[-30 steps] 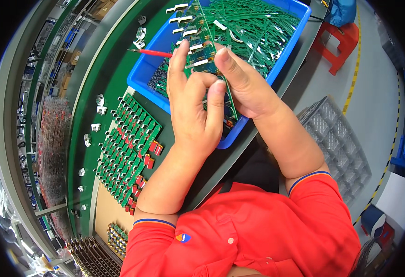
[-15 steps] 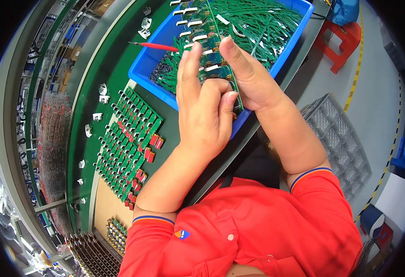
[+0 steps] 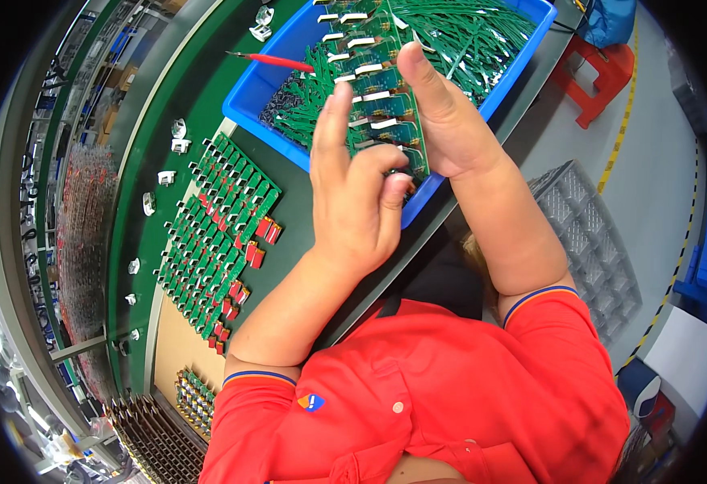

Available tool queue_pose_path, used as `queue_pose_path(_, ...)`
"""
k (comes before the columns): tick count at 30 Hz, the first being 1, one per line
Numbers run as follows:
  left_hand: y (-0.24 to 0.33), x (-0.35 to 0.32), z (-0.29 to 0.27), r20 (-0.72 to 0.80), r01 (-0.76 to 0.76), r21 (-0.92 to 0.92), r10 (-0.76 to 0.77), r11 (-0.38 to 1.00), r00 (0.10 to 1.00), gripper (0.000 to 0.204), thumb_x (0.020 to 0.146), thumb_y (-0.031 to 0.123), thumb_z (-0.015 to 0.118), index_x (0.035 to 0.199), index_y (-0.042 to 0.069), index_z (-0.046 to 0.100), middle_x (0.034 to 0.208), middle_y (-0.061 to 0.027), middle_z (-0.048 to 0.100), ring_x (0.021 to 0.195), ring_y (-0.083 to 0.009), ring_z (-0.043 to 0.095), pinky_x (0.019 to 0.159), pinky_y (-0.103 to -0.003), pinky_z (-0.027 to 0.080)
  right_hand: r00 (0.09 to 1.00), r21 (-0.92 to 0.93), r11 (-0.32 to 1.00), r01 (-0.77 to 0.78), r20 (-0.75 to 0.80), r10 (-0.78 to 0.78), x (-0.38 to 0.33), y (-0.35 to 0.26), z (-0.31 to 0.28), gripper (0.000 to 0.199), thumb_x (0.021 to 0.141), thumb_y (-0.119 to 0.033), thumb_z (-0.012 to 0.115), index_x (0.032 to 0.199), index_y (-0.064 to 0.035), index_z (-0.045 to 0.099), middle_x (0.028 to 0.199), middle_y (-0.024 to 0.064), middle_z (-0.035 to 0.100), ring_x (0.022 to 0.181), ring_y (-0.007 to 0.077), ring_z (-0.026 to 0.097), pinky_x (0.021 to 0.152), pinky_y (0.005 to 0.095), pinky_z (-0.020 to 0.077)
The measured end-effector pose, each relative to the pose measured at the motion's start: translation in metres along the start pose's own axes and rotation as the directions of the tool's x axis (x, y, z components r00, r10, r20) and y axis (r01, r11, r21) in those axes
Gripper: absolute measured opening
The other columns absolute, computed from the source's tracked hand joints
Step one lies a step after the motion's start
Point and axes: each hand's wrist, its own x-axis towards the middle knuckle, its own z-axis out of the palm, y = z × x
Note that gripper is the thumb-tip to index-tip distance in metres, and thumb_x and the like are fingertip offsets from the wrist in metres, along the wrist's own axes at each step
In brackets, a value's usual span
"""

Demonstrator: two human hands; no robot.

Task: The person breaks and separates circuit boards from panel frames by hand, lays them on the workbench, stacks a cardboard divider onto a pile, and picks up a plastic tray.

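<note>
A long green circuit board panel, with a row of white connectors along it, is held over the blue bin. My right hand grips its right edge, the thumb pointing up along the board. At the panel's near end is my left hand, its index finger bent and its thumb close to the board's corner. The other left fingers reach up along the left side. What lies between the left thumb and index finger is partly hidden.
The blue bin holds green strips and small dark bits. A red-handled pointed tool lies across its left side. Rows of finished-looking green boards with red parts lie left, beside white pieces. A red stool stands right.
The panel and my right hand have shifted slightly right in the picture. My left thumb sits a little lower against the panel's near end. The whole view has moved slightly.
</note>
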Motion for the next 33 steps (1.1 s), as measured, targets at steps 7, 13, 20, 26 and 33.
queue_pose_path(7,0.001,0.002,0.007,0.017,-0.054,0.07,0.053,0.996,0.998,0.012,0.078,0.013,0.065,0.086,0.006,0.058,0.14,-0.0261,0.031,0.125,-0.0466,0.035,0.102,-0.051,0.03,1.0,0.112,0.994,0.001,0.004,-0.001,0.0,0.001,0.002,0.053,0.088,-0.05,0.055,0.117,-0.0054,0.051,0.1,0.0033,0.06,0.087,0.0099,0.059,0.075,0.025,0.0496)
queue_pose_path(13,0.0,0.011,0.007,-0.047,-0.069,-0.047,0.066,0.997,0.997,0.01,0.071,0.009,0.064,0.078,0.005,0.06,0.133,-0.0259,0.04,0.121,-0.047,0.04,0.102,-0.05,0.031,0.999,0.051,0.998,-0.048,0.006,0.047,0.001,0.003,-0.016,0.058,0.087,-0.056,0.052,0.116,-0.006,0.055,0.105,0.0067,0.063,0.092,0.0164,0.062,0.078,0.0317,0.0524)
queue_pose_path(20,-0.027,-0.002,0.001,-0.182,0.12,-0.157,-0.148,0.98,0.972,0.007,0.078,0.007,0.059,0.078,0.001,0.055,0.122,-0.027,0.05,0.114,-0.038,0.049,0.098,-0.042,0.036,0.993,0.051,0.993,-0.105,-0.044,0.107,-0.004,-0.005,0.009,0.057,0.088,-0.052,0.053,0.119,-0.0048,0.05,0.105,0.0075,0.062,0.09,0.0145,0.061,0.077,0.0275,0.0509)
queue_pose_path(26,-0.044,-0.007,0.011,-0.196,0.17,-0.161,-0.2,0.972,0.96,0.006,0.079,0.008,0.059,0.078,0.003,0.056,0.105,-0.0164,0.063,0.1,-0.0326,0.058,0.09,-0.04,0.04,0.997,0.006,0.997,-0.076,-0.029,0.076,-0.004,-0.002,0.006,0.056,0.089,-0.053,0.051,0.116,-0.0035,0.053,0.102,0.0081,0.064,0.087,0.0149,0.063,0.074,0.0286,0.0525)
queue_pose_path(33,-0.045,-0.009,0.014,-0.249,0.158,-0.082,-0.174,0.984,0.953,0.014,0.081,0.015,0.061,0.09,0.007,0.054,0.112,-0.0139,0.06,0.098,-0.0307,0.058,0.084,-0.04,0.041,0.996,0.003,0.996,-0.092,0.0,0.092,-0.003,0.002,0.0,0.057,0.09,-0.053,0.048,0.118,-0.0031,0.052,0.105,0.0097,0.064,0.087,0.017,0.064,0.074,0.0295,0.0536)
